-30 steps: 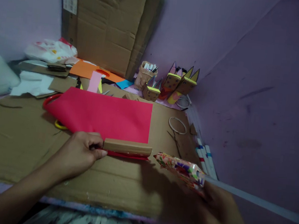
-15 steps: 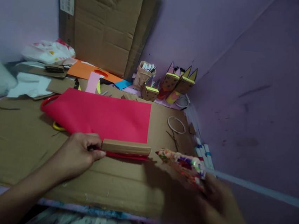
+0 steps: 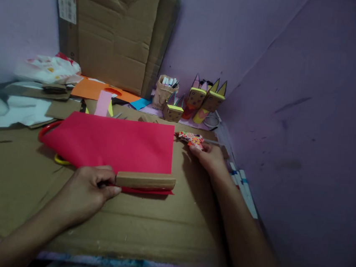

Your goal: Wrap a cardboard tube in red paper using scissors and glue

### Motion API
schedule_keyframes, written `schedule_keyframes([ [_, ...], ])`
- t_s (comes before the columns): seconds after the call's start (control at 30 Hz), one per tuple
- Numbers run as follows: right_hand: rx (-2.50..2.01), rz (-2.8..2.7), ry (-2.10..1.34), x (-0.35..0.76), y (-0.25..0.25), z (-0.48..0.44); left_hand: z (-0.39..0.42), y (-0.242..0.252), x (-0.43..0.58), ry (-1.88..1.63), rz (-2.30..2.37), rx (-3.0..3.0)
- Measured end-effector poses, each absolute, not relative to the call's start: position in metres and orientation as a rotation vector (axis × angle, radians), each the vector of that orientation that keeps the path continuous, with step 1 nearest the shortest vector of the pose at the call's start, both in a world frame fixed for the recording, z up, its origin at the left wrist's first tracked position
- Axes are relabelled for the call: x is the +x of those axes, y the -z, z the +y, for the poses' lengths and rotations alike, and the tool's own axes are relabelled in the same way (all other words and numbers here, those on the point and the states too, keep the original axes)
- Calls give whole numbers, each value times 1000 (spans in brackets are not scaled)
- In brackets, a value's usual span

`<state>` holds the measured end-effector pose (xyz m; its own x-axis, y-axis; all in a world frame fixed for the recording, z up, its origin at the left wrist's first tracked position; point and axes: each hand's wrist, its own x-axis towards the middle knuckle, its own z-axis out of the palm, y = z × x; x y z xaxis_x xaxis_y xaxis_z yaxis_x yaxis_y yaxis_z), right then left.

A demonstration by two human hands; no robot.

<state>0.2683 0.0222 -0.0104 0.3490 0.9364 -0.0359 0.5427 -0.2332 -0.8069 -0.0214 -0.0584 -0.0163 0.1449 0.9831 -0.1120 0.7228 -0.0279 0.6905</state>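
Note:
My left hand (image 3: 93, 190) pinches the left end of a narrow folded cardboard piece (image 3: 145, 180). The piece lies along the near edge of a red paper sheet (image 3: 126, 143), and a strip of red shows just below it. A glossy line runs along its lower side. In my right hand (image 3: 209, 157) is a glue gun (image 3: 193, 139) with a flowery cover, its nozzle pointing left and a pale stick coming out of the back. It is held beyond the paper's right edge, over the cardboard-covered table (image 3: 143, 235).
Scissors with a red handle (image 3: 46, 129) lie partly under the red sheet, near a yellow handle (image 3: 61, 159). Cardboard cat figures (image 3: 173, 113) and a marker cup (image 3: 163, 93) stand at the back. Markers (image 3: 248, 192) lie along the right wall. Large cardboard (image 3: 111, 39) leans behind.
My right hand has carried the glue gun from the near right to farther back, beside the red sheet. My left hand still holds the cardboard piece. The view has shifted slightly.

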Motion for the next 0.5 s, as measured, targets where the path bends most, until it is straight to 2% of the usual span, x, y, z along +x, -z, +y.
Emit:
schedule_keyframes([
  [0.13,-1810,-1452,-322,262,4,-24,-58,18,-22,-536,1630,1799],
  [0.3,-1409,-1408,-1162,238,16,-83,-57,18,-23,-574,1640,1832],
  [0.5,-1350,-1414,-1248,224,36,-91,-57,11,-19,-466,1689,1843],
])
